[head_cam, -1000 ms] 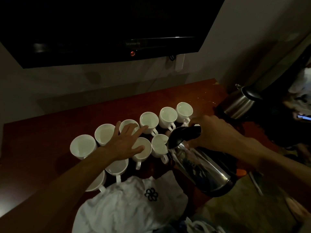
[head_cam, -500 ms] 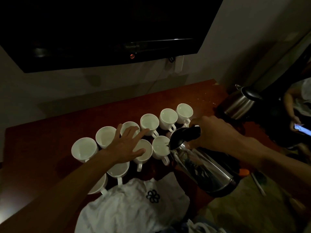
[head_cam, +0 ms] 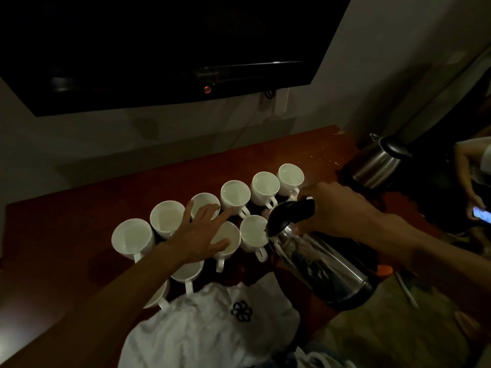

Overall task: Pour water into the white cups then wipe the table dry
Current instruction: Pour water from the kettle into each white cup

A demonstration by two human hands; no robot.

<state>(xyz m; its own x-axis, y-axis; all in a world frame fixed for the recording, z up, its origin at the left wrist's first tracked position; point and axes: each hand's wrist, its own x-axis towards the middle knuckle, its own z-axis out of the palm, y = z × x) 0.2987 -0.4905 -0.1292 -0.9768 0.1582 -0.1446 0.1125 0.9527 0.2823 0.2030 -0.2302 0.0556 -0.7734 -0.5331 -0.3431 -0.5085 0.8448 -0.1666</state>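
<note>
Several white cups stand in two rows on the brown table (head_cam: pixel 66 235). My right hand (head_cam: pixel 334 208) grips the black handle of a steel kettle (head_cam: pixel 318 261), tilted with its spout over a front-row white cup (head_cam: pixel 252 232). My left hand (head_cam: pixel 199 235) lies flat with spread fingers on the rim of the neighbouring cup (head_cam: pixel 229 243) and covers part of a back-row cup (head_cam: pixel 204 204). A white cloth (head_cam: pixel 212 328) with a black flower mark lies crumpled at the table's front edge.
A second steel kettle (head_cam: pixel 377 163) stands at the table's back right corner. Water drops glint on the wood near it. A dark TV (head_cam: pixel 159 49) hangs on the wall above. Another person's hand holds a phone (head_cam: pixel 482 215) at the far right.
The kettle has tipped slightly further toward the front-row cup. My left hand stays on the cups.
</note>
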